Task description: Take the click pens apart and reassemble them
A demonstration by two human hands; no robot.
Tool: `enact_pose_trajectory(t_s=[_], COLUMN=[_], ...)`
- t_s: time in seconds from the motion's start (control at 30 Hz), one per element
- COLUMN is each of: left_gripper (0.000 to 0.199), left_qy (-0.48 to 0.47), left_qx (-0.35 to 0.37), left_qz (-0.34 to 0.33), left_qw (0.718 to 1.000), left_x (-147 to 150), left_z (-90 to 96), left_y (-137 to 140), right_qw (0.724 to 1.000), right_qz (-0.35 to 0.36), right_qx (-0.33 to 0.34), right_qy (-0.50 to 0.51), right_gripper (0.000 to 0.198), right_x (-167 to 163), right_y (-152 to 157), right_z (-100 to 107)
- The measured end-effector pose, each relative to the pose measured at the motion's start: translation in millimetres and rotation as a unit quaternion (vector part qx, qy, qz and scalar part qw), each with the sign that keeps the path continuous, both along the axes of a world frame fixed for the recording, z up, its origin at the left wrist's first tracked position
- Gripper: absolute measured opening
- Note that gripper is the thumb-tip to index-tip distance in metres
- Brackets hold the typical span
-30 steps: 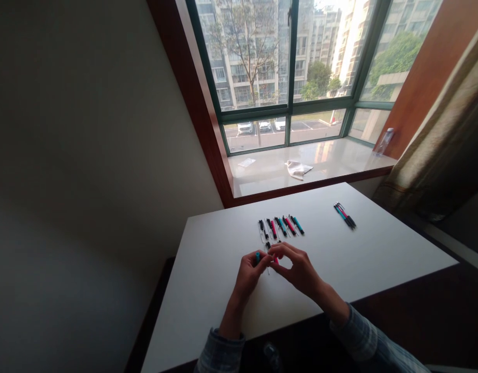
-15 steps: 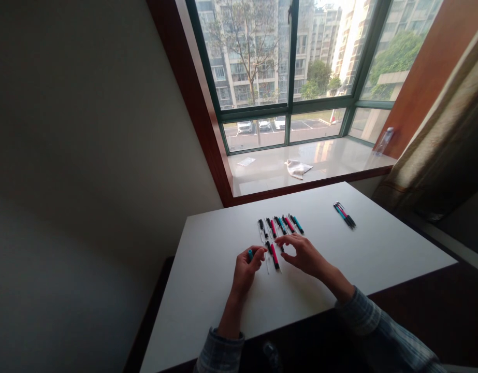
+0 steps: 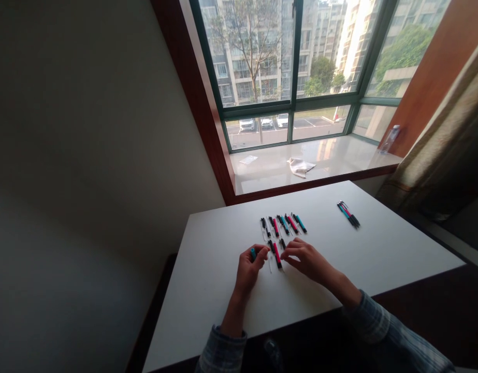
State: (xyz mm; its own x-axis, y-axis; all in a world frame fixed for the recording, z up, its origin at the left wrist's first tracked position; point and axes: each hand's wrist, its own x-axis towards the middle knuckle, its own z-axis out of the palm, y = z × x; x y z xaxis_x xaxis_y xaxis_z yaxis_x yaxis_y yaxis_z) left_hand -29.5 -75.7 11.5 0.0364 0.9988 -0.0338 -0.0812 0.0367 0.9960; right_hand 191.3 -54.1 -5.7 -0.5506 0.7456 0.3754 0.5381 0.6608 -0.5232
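My left hand is closed around a teal pen barrel, one end of which shows above the fingers. Opposite it, my right hand is low over the table, thumb and fingertips drawn together; what is between them, if anything, I cannot make out. A black pen part lies just beyond those fingertips. Between my hands lie a pink pen barrel with a black end, another black pen part and a thin refill. Farther back is a row of pen parts with pink, teal and black pieces.
Several pens lie together at the right on the white table. Behind it, the windowsill carries a crumpled cloth, a flat packet and a clear bottle. A wall rises at the left.
The fingers of my right hand have come closer together and lowered beside the pink barrel. My left hand keeps the teal barrel. The view has shifted slightly.
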Motion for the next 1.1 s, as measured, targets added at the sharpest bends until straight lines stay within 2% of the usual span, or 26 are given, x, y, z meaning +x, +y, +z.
enact_pose_trajectory(t_s=[0.13,0.53,1.1], left_gripper=[0.039,0.04,0.039], left_qy=[0.004,0.009,0.018], left_qx=[-0.001,0.002,0.003], left_qz=[0.005,0.015,0.006], left_qw=[1.0,1.0,1.0], left_x=[0.6,1.0,-2.2], left_z=[-0.3,0.8,-3.5], left_y=[-0.1,-0.5,1.1], right_qw=[0.999,0.998,0.999], right_qz=[0.035,0.057,0.044], right_qx=[0.002,-0.011,-0.021], right_qy=[-0.009,-0.017,-0.007], right_gripper=[0.017,0.019,0.02], right_x=[-1.2,-2.7,1.3], right_y=[-12.5,-17.2,-15.9], right_z=[-1.7,-2.7,-4.2])
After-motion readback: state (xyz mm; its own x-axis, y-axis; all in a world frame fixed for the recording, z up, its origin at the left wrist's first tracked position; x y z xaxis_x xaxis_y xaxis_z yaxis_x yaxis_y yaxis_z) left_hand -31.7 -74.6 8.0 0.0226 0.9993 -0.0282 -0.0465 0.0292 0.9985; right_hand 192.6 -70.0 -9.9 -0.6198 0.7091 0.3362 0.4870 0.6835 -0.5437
